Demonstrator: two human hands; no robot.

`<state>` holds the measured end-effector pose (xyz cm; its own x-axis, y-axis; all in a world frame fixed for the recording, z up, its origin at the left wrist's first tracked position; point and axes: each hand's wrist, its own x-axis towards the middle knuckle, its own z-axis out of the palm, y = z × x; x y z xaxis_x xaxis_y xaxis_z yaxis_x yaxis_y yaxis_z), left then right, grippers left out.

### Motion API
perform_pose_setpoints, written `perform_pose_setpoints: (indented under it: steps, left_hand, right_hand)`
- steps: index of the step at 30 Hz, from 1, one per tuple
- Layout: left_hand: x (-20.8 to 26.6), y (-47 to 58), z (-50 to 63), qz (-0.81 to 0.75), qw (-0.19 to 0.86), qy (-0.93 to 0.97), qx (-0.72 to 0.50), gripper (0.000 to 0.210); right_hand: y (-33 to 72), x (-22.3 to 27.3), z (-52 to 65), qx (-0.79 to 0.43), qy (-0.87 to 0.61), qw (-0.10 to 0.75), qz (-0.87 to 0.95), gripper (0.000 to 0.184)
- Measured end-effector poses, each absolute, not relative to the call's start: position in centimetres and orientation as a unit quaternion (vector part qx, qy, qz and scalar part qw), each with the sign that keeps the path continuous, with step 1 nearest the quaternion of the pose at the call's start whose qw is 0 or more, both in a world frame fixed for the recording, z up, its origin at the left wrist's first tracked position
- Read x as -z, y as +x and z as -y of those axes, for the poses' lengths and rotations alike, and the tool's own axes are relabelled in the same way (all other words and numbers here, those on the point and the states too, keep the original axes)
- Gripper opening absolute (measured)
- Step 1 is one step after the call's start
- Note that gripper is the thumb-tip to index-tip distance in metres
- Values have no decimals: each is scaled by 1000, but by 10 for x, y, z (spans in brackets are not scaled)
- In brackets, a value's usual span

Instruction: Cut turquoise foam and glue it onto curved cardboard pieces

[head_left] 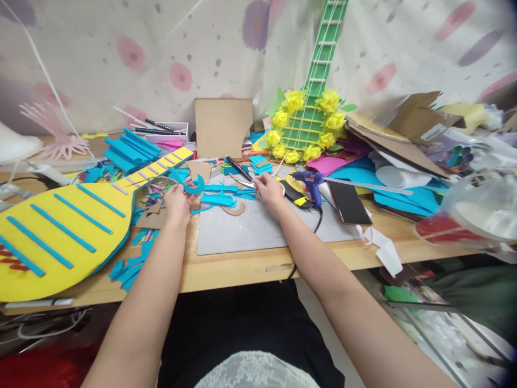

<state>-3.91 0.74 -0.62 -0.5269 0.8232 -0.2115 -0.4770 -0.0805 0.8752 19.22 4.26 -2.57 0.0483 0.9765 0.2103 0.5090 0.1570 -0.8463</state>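
Note:
My left hand [176, 203] has its fingers closed on a curved, hook-shaped blue craft piece [194, 187], near the neck of a yellow paper lute-like instrument [76, 231]. My right hand [270, 189] is closed around a pair of scissors [244, 184], whose blades point left toward the blue piece. Blue strips [218, 200] and a curved brown cardboard scrap [234, 209] lie between my hands on the grey cutting mat [242, 237]. Just beyond the scissors is a black pen-like tool [238, 168]. The palm side of both hands is hidden.
Right of my right hand lie a blue glue gun [312, 186] with its cord and a black phone-like slab [349, 202]. Behind stands a green stringed instrument [319, 81] with yellow flowers. Cardboard and paper pile up at right, near a clear plastic container [476, 199].

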Motion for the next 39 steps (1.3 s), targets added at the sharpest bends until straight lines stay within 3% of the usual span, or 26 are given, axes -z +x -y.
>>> perform_pose_setpoints:
  steps: [8, 13, 17, 25, 31, 39]
  left_hand:
    - [11, -49, -6, -529, 416, 240, -699, 4]
    - [13, -49, -5, -559, 397, 236, -688, 3]
    - [15, -46, -6, -563, 389, 255, -683, 6]
    - [19, -40, -8, -527, 410, 276, -691, 5]
    - [14, -36, -6, -517, 450, 237, -688, 5]
    - [21, -40, -7, -510, 420, 339, -670, 10]
  right_hand:
    - [188, 12, -26, -201, -593, 315, 713, 29]
    - [185, 10, -12, -221, -414, 220, 855, 48]
    - [181, 12, -9, -209, -367, 193, 886, 35]
    - [182, 13, -11, -206, -421, 310, 827, 15]
    - [184, 19, -18, -230, -573, 393, 682, 21]
    - [187, 21, -25, -252, -601, 423, 629, 22]
